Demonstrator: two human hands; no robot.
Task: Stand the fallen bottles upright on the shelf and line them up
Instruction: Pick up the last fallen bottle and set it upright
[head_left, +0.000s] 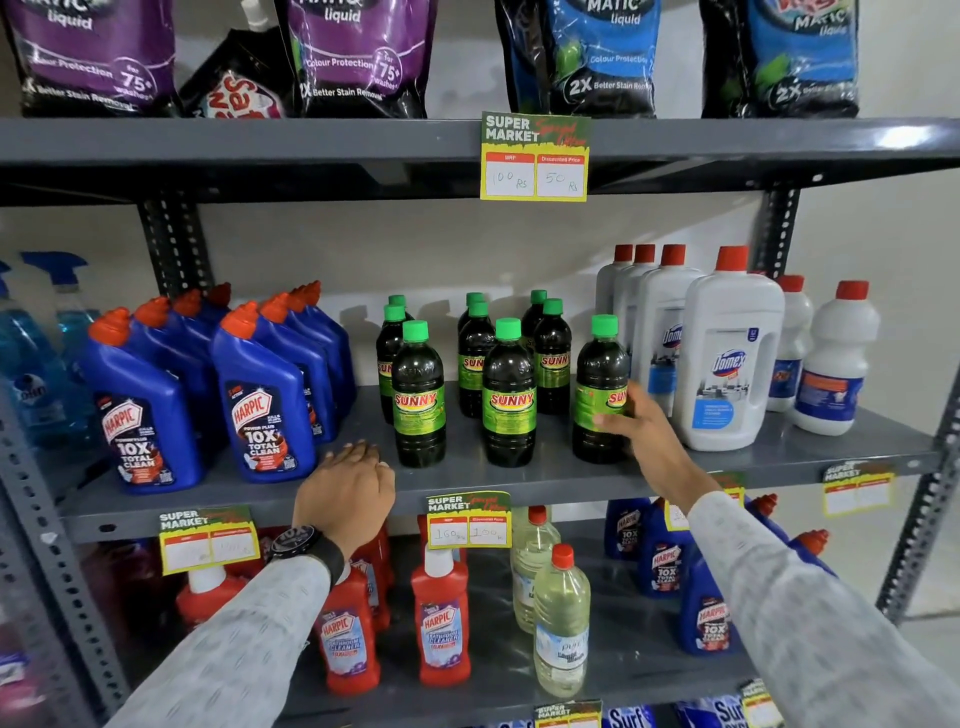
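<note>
One green-capped Sunny bottle (601, 389), already upright just left of the white Domex jug (730, 353), is grasped at its label by the right hand (641, 423), while the loosely curled, empty left hand (348, 486) rests far leftward.

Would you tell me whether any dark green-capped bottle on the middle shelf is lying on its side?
No: every dark green-capped bottle in view stands upright on the grey metal shelf, and the right hand grips the rightmost one.
</note>
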